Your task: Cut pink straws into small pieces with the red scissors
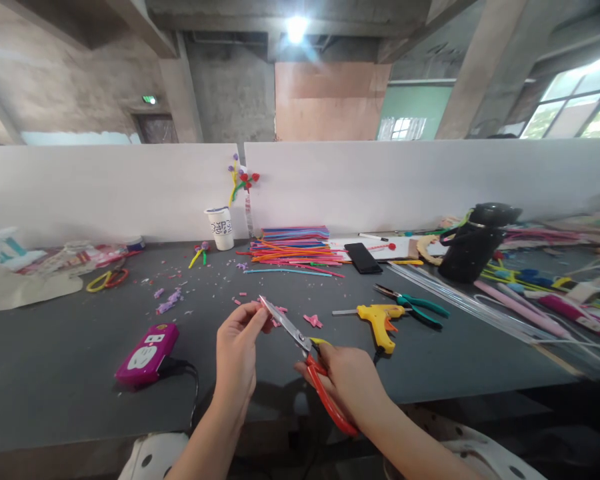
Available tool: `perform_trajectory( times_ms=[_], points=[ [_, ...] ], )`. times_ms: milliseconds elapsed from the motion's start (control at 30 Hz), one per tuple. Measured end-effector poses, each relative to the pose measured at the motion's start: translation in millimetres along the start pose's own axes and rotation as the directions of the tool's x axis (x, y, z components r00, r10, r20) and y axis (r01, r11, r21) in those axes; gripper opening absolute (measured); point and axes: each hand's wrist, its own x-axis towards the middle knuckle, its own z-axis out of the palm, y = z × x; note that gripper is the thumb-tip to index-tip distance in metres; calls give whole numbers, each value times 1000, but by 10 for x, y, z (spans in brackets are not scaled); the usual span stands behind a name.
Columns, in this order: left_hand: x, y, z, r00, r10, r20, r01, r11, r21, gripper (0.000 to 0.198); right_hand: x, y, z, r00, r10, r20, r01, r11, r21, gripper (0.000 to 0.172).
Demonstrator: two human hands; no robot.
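My right hand (353,380) grips red-handled scissors (291,331), whose metal blades point up and to the left. The blade tips reach the fingertips of my left hand (239,337), which are pinched together. Whatever lies between those fingers is hidden or too small to make out. Just beyond the blades, short pink pieces are scattered on the dark table (70,373). A small pink twisted piece (313,321) lies to the right of the blades.
A yellow glue gun (380,323) and green-handled pliers (415,307) lie to the right. Farther back are colourful pipe cleaners (295,250), a black phone (363,258), a white cup (221,229) and a black jug (475,243). At left sits a magenta device (149,355) with a cord.
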Motion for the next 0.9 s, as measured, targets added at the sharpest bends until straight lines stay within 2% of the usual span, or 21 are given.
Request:
perform_trajectory(
  times_ms=[67, 133, 200, 300, 433, 533, 633, 733, 833, 900],
  points=[
    [-3, -6, 12, 998, -54, 36, 54, 999, -3, 12, 14, 20, -11, 1000, 31, -4, -30, 990, 137, 38],
    [-20, -20, 38, 981, -151, 122, 154, 988, -19, 13, 38, 48, -27, 997, 71, -7, -64, 943, 326, 35],
    [-51, -39, 74, 939, -259, 225, 275, 961, -43, 12, 73, 75, -55, 996, 94, 2, -82, 854, 514, 32],
    [-107, -66, 122, 862, -364, 352, 406, 913, -49, 12, 130, 90, -119, 991, 120, 61, -127, 671, 731, 25],
    [-147, -80, 144, 781, -439, 444, 486, 874, 10, 12, 187, 56, -203, 971, 182, 153, -218, 425, 878, 19],
    [-153, -82, 139, 747, -465, 475, 507, 861, 45, 12, 208, 29, -239, 967, 189, 168, -225, 338, 914, 17],
    [-159, -92, 136, 732, -466, 498, 501, 863, 70, 12, 215, 27, -245, 974, 151, 168, -208, 304, 930, 16],
    [-158, -119, 138, 727, -461, 510, 478, 872, 107, 13, 213, 42, -224, 971, 149, 187, -227, 330, 916, 12],
    [-138, -160, 137, 799, -401, 449, 351, 916, 193, 12, 208, 57, -187, 969, 172, 176, -230, 379, 896, 10],
    [-121, -186, 134, 847, -361, 389, 261, 922, 288, 11, 204, 61, -159, 974, 186, 132, -205, 461, 863, 10]
  ],
)
